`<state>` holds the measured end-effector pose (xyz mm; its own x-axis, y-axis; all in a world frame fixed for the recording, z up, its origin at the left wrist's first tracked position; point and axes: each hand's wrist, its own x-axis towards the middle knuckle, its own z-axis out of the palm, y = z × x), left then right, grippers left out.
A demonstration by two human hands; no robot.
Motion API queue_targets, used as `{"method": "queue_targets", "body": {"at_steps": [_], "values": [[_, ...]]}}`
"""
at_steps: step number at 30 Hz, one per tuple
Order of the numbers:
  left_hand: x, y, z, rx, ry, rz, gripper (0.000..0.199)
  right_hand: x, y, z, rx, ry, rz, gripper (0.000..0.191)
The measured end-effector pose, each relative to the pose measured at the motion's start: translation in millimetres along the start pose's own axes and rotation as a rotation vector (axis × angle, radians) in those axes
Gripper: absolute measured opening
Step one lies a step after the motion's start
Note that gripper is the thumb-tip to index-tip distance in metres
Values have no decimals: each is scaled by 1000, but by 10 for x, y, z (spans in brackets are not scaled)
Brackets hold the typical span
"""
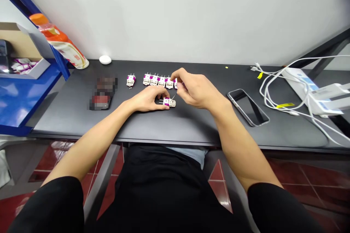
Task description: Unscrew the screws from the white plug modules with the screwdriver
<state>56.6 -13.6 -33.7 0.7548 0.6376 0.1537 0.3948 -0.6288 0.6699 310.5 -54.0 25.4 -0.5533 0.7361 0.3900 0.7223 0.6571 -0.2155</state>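
The left hand lies low on the dark grey matte surface, its fingers curled around a small white-and-magenta plastic plug part with metal prongs, which it pins against the surface at its fingertips. The right hand hovers just beside and slightly above it, thumb and forefinger drawn together in a pinch; a thin pin-like piece seems to run down from that pinch toward the plug part, though it is too small to tell for sure.

Just beyond both hands stands a row of matching white-and-magenta plug parts, prongs upward, side by side; the right hand's fingertips reach the near end of the row. One more such part stands alone, further off beyond the left hand.

Outward from the left hand lies a blurred dark flat object, and past that a small white rounded puck near the wall, then an orange-capped bottle with an orange-and-white label lying tilted against a blue shelf frame. Outward from the right hand rests a black smartphone, screen up, and well beyond it a tangle of white cables leading to a white power strip.
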Motion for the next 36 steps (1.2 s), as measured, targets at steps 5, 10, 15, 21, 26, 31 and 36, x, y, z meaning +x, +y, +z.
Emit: {"method": "queue_targets", "body": {"at_steps": [5,10,15,21,26,31,36], "values": [[1,3,-1,-3,-5,0,38,-2,-22,-23,-43,-7,3,34],[3,0,0,-4,1,1,39,18,-1,-32,-59,-42,49,33],[-1,-2,-5,2,-6,4,39,-1,4,-34,46,-28,-1,33],[0,-8,2,-1,-3,0,39,4,13,-43,11,-52,33,27],[3,-6,5,2,-5,3,40,8,41,-27,-43,-26,14,29],[3,-8,2,16,-10,16,38,-17,58,-8,-33,27,-77,26],[-2,-8,2,9,-3,21,36,-29,53,-2,-31,60,-89,30]]}}
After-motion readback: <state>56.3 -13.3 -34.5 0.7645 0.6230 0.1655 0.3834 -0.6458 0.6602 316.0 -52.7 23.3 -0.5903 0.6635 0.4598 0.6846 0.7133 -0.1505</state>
